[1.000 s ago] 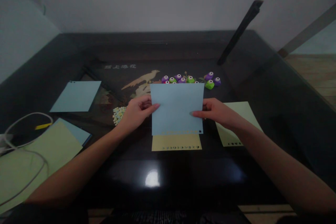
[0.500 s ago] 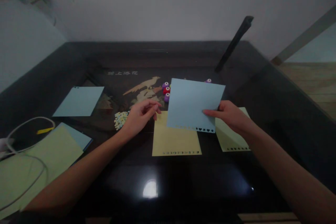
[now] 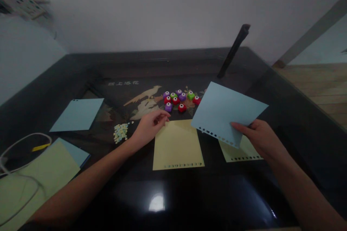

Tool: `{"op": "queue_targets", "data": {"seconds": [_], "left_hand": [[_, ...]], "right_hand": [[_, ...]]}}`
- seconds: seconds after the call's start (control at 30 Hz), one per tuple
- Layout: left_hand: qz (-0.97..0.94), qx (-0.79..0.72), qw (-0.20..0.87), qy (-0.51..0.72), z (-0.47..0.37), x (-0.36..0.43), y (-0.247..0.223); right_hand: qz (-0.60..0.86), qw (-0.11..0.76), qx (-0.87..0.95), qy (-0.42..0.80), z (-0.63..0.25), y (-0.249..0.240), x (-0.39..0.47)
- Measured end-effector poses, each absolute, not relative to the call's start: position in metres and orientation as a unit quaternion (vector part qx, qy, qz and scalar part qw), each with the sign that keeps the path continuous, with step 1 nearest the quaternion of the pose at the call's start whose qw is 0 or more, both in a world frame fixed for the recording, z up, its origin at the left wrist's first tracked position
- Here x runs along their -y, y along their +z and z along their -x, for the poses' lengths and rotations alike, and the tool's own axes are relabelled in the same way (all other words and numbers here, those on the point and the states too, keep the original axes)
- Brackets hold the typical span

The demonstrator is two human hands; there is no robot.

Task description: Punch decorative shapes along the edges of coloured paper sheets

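In the head view, my right hand (image 3: 257, 131) pinches a sheet of light blue paper (image 3: 227, 110) by its lower right part, thumb on top. The blue sheet is tilted in the air, with small shapes punched along its lower edge. Below it lies a yellow sheet (image 3: 241, 153), partly covered, with a punched row too. My left hand (image 3: 151, 124) hovers at the upper left corner of another yellow sheet (image 3: 179, 146), fingers loosely curled and apart, nothing seen between them. Several small red, purple and green craft punches (image 3: 175, 101) stand just beyond the hands.
Left of my left hand is a pile of punched paper bits (image 3: 120, 132). Another blue sheet (image 3: 78, 114) lies far left. Nearer, a white cable (image 3: 25, 135) crosses a yellow paper stack (image 3: 51, 173). A dark upright post (image 3: 233, 51) rises at the table's back right.
My right hand has swung the blue sheet to the right and turned it, uncovering the punches and more of the middle yellow sheet. My left hand stays near that sheet's corner.
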State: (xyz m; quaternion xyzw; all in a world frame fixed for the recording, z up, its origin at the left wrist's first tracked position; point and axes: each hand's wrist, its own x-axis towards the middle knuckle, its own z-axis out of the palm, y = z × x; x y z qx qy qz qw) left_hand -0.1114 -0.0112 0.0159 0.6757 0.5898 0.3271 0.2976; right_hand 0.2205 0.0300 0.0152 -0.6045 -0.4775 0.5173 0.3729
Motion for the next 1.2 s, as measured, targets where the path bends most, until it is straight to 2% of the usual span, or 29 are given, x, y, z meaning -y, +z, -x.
{"op": "queue_targets", "data": {"seconds": [0.17,0.33,0.57,0.87,1.07,1.2], "left_hand": [[-0.763,-0.569,0.142,0.272,0.097,-0.013,0.019],[-0.795,-0.584,-0.002,0.162,0.079,-0.036,0.019],[-0.812,-0.573,-0.060,0.095,0.064,-0.050,0.014],[-0.831,-0.551,-0.004,0.076,0.056,-0.052,0.013],[-0.817,-0.543,0.103,0.165,0.059,-0.050,0.023],[-0.811,-0.491,0.214,0.237,0.057,-0.050,0.030]], "right_hand": [[0.595,0.397,0.492,0.496,-0.219,0.012,-0.033],[0.612,0.399,0.479,0.486,-0.222,0.013,-0.031],[0.614,0.409,0.461,0.494,-0.227,0.015,-0.030],[0.620,0.402,0.481,0.471,-0.231,0.009,-0.030],[0.620,0.393,0.486,0.474,-0.233,0.008,-0.030],[0.615,0.415,0.450,0.497,-0.230,0.012,-0.029]]}}
